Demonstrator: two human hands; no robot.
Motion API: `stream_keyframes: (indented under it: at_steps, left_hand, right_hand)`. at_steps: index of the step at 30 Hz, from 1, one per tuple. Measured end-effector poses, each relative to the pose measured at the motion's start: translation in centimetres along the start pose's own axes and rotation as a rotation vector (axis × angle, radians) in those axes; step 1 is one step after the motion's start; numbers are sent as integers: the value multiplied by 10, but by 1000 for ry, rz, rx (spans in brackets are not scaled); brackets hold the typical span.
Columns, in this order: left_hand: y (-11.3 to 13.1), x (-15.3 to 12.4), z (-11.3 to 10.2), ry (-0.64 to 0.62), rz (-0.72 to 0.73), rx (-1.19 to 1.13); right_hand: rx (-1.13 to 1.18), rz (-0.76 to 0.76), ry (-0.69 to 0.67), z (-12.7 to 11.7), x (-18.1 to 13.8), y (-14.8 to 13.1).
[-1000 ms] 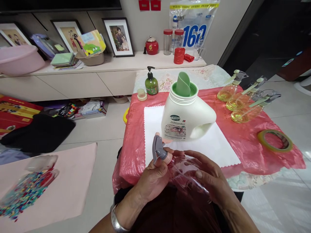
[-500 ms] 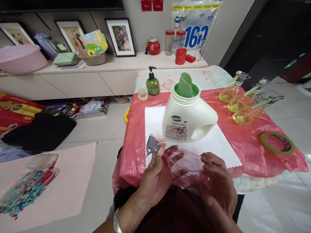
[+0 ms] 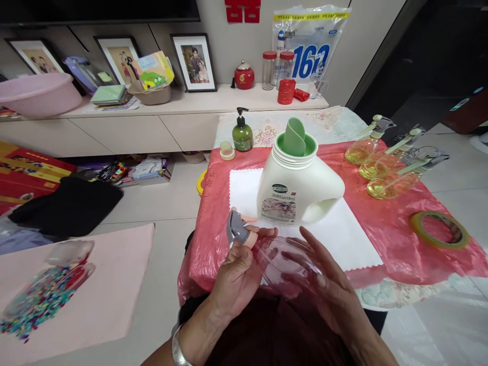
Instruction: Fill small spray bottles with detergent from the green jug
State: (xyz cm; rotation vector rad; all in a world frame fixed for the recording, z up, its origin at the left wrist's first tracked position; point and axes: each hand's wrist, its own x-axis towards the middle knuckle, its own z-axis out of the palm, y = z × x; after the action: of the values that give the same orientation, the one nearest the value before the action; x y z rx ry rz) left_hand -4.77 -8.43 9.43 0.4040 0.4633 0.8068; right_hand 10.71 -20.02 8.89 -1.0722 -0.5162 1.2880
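Observation:
A clear pinkish spray bottle [image 3: 284, 262] with a grey trigger head [image 3: 237, 227] and a pale pink collar lies tilted across my lap, its head to the left. My left hand [image 3: 240, 267] pinches the collar between thumb and fingers. Around the bottle's wide body, my right hand [image 3: 335, 287] is loosely curled, with some fingers stretched along the far side. Just beyond stands a large white detergent jug [image 3: 280, 175], uncapped, with a green pouring spout [image 3: 294, 137] in its mouth. Under the jug is a white cloth [image 3: 348, 241].
Three spray bottles with yellow liquid [image 3: 383, 188] stand at the table's right, near a tape roll [image 3: 440, 230]. A green pump bottle [image 3: 242, 134] and a translucent cap [image 3: 227, 151] stand at the back left. Red plastic sheeting [image 3: 211, 218] covers the table. Colourful pieces [image 3: 41, 300] lie lower left.
My right hand has shifted on the bottle, its fingers now straighter and farther up the body. The trigger head has turned slightly in my left hand. The view has shifted a little.

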Motion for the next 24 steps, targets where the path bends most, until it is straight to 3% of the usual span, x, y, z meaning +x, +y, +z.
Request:
stream_keyframes:
  at_steps: [3,5,9,12,17,24]
  left_hand:
    - [-2,3,-3,30,47,32]
    - [-4,4,-4,75,66,39]
    - [-3,4,-2,135,89,24]
    - [3,4,2,116,88,35]
    - [10,4,4,34,119,78]
    - [14,3,7,38,119,120]
  right_hand:
    - [207,142,54,5,6,3]
    - [211,83,91,10,6,5]
    - [-94,-158,80,17,-2,8]
    - [-286,-213,64,18,-8,8]
    - [-94,-35,142,21,-7,2]
    - [293,354,36,24,2,-3]
